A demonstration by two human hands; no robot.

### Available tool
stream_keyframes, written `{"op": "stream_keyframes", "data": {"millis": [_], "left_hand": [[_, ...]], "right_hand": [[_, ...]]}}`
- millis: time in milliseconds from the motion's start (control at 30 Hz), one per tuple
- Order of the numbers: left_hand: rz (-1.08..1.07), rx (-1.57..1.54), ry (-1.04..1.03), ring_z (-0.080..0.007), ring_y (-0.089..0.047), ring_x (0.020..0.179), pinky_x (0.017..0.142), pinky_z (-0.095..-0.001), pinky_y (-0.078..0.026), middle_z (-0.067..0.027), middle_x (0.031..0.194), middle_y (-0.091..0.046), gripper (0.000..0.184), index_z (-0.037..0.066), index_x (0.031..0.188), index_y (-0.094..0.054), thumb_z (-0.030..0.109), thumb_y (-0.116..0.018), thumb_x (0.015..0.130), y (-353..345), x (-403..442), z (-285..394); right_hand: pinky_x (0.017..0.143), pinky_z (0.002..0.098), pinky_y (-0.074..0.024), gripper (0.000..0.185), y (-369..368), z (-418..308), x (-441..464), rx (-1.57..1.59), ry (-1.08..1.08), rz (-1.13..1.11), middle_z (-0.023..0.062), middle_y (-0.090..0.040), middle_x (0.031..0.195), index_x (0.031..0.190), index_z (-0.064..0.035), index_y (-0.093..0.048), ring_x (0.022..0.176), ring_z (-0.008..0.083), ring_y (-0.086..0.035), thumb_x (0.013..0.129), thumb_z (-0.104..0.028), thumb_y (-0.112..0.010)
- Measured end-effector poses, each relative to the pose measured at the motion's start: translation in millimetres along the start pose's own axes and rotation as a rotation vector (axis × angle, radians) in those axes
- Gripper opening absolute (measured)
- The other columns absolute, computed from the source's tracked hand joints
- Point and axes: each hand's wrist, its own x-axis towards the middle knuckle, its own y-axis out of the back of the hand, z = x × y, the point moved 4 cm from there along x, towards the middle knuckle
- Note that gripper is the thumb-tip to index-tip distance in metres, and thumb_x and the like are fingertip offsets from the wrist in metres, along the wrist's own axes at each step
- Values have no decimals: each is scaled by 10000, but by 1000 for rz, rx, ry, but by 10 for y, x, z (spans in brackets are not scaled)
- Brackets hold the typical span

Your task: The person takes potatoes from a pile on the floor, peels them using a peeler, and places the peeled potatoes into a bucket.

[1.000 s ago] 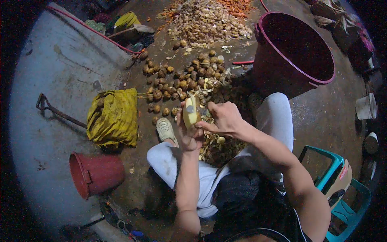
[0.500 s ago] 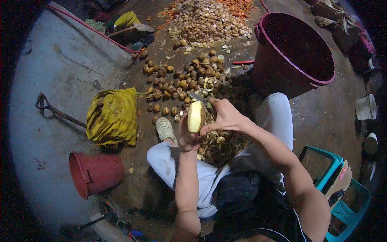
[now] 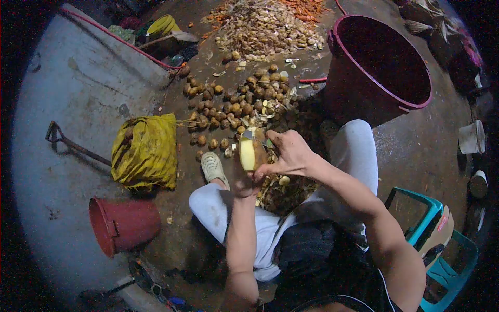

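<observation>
My left hand (image 3: 246, 183) is wrapped round the lower end of a large, partly peeled potato (image 3: 247, 155), whose bare side is pale yellow and whose right side is still brown. In my right hand (image 3: 290, 152) is a small knife (image 3: 249, 135), its grey blade lying across the potato's upper end. The right thumb rests near the potato's lower end. Behind the hands, brown unpeeled potatoes (image 3: 244, 107) lie on the floor, and peelings (image 3: 280, 195) are heaped below them.
A large purple tub (image 3: 343, 83) stands at the upper right. Peelings (image 3: 265, 28) are piled at the top. Left are a yellow sack (image 3: 148, 153), a red bucket (image 3: 132, 223) and a metal-handled tool (image 3: 80, 148). A teal stool (image 3: 447, 275) is at lower right.
The knife blade has moved from beyond the potato's top back onto its upper end. My right hand has shifted slightly down, and the pale strip is wider than in the earliest frame.
</observation>
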Motion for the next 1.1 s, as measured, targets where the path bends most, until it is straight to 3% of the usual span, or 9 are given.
{"op": "stream_keyframes", "data": {"millis": [133, 267, 367, 467, 533, 600, 900, 1000, 1100], "left_hand": [[-48, 168, -139, -311, -400, 1306, 1075, -438, -348, -137, 1427, -393, 884, 112, 1418, -363, 333, -810, 688, -151, 51, 77], [-77, 82, -82, -315, -402, 1305, 1071, -443, -360, -145, 1429, -390, 883, 136, 1416, -367, 350, -813, 683, -110, 21, 27], [-18, 49, -37, -317, -408, 1301, 1076, -453, -355, -140, 1418, -402, 905, 106, 1410, -364, 353, -822, 668, 0, 39, -11], [-104, 141, -20, -316, -421, 1290, 1073, -444, -359, -143, 1405, -412, 898, 61, 1399, -364, 363, -813, 683, -32, 79, -8], [37, 87, 57, -303, -448, 1263, 1055, -426, -380, -146, 1383, -430, 898, 25, 1385, -368, 378, -809, 687, 28, 70, -39], [10, 179, -1, -295, -457, 1252, 1045, -419, -390, -147, 1377, -434, 898, 25, 1385, -368, 387, -805, 690, 70, 60, -58], [77, 194, -115, -264, -480, 1226, 1020, -409, -410, -140, 1361, -451, 888, 17, 1387, -362, 341, -806, 690, -60, 45, 47], [-56, 194, -117, -254, -479, 1225, 1023, -406, -406, -134, 1351, -456, 929, 18, 1398, -341, 310, -823, 659, -148, 34, 141], [108, 367, -78, -243, -485, 1211, 1018, -388, -408, -123, 1335, -465, 939, 26, 1401, -333, 294, -826, 647, -122, 4, 143]], "right_hand": [[566, 435, -505, 969, 43, -4, 30, -62, -46, -51, 215, -557, 551, 781, 72, -536, 579, 398, -625, 445, -820, -708], [607, 446, -520, 1059, 28, 19, 27, -58, -55, -87, 236, -568, 570, 849, 118, -526, 614, 406, -639, 418, -832, -706], [607, 444, -520, 1083, 54, 22, 33, -21, -80, -95, 240, -572, 579, 881, 131, -526, 618, 406, -641, 412, -827, -713], [606, 441, -520, 1065, 52, 13, 16, -11, -101, -100, 248, -573, 579, 854, 131, -540, 619, 402, -643, 409, -820, -720], [607, 442, -521, 1053, 43, 21, 17, 9, -81, -81, 252, -572, 578, 830, 127, -548, 616, 400, -643, 405, -821, -720], [609, 442, -522, 1042, 49, 2, 14, 27, -57, -62, 257, -571, 577, 806, 123, -557, 612, 397, -643, 400, -822, -719], [524, 437, -495, 879, 13, -45, -8, -79, 10, -8, 198, -543, 522, 740, 28, -561, 529, 402, -597, 528, -818, -664], [504, 443, -492, 857, -22, -44, -10, -144, -10, -34, 196, -542, 514, 730, 15, -555, 518, 396, -597, 571, -824, -626], [489, 453, -488, 831, -66, -13, -9, -220, -26, -11, 196, -543, 513, 718, 6, -551, 514, 394, -597, 616, -817, -597]]}}
